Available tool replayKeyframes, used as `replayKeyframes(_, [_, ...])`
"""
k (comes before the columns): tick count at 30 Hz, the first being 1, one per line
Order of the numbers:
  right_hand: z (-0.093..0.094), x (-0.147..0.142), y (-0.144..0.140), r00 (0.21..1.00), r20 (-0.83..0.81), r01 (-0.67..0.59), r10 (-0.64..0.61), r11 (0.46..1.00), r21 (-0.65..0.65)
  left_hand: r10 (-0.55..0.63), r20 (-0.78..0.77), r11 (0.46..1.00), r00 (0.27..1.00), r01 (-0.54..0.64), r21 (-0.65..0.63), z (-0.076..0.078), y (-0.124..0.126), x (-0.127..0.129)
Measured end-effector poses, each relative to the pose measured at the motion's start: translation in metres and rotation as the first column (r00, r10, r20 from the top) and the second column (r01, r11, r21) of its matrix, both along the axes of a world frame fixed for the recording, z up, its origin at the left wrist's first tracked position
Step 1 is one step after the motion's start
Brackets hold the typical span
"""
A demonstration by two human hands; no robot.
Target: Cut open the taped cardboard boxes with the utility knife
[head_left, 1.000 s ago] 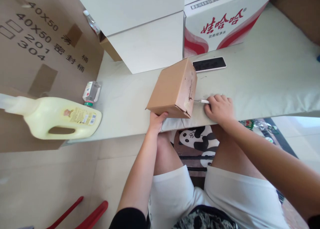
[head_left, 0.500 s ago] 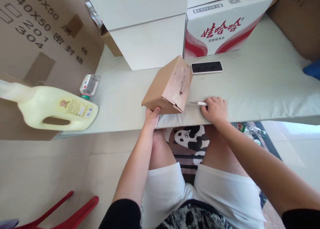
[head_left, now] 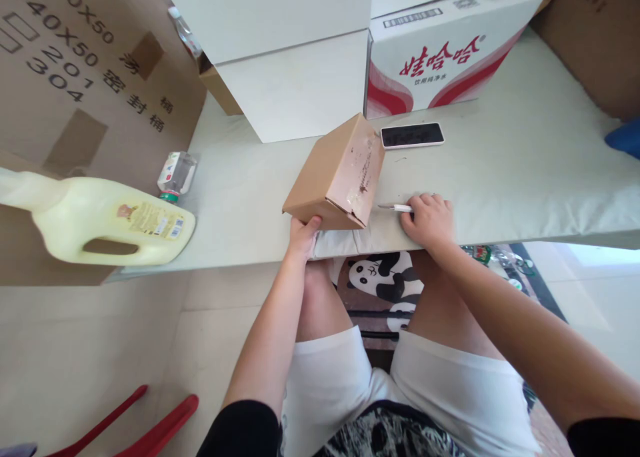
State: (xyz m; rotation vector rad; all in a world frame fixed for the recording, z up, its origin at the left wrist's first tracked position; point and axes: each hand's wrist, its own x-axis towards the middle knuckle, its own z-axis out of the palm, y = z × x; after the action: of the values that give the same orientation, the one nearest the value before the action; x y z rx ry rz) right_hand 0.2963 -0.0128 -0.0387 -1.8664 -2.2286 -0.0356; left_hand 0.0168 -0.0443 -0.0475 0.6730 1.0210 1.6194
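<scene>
The left hand [head_left: 302,238] holds the brown box [head_left: 320,174] tilted, near the edge of the table [head_left: 500,177] (some fingers are hidden). The right hand [head_left: 429,222] has its fingers curled around a white-handled knife [head_left: 403,208].

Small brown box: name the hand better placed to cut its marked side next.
Probably the right hand: it holds the white-handled blade, tip toward the brown box, which the left hand grips.

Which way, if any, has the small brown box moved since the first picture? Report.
Yes, left: the small brown box had its top corner right of the left edge of the red-printed carton; now it's left of it.
</scene>
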Motion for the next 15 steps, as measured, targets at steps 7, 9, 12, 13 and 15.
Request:
replayKeyframes(7, [0.0008, 0.0008, 0.0005, 1.000, -0.004, -0.010, 0.010, 1.000, -0.004, 0.011, 0.001, 1.000, 1.000, -0.010, -0.011, 0.0031, -0.0009, 0.0011])
replayKeyframes(9, [0.0010, 0.0007, 0.0006, 1.000, -0.004, -0.010, 0.010, 1.000, -0.003, 0.008, -0.003, 1.000, 1.000, -0.008, -0.011, 0.0036, -0.0012, 0.0015])
replayKeyframes(12, [0.0007, 0.0007, 0.0007, 1.000, -0.007, -0.010, 0.010, 1.000, 0.002, 0.001, -0.003, 1.000, 1.000, -0.001, -0.014, 0.0034, -0.0015, 0.0011])
replayKeyframes(13, [0.0006, 0.0007, 0.0008, 1.000, -0.009, -0.012, 0.012, 1.000, 0.003, 0.001, -0.001, 1.000, 1.000, -0.001, -0.012, 0.0031, -0.0014, 0.0009])
replayKeyframes(15, [0.0003, 0.0008, 0.0007, 1.000, -0.013, -0.011, 0.011, 1.000, 0.003, 0.005, 0.010, 1.000, 1.000, -0.005, -0.007, 0.0027, -0.0012, 0.0003])
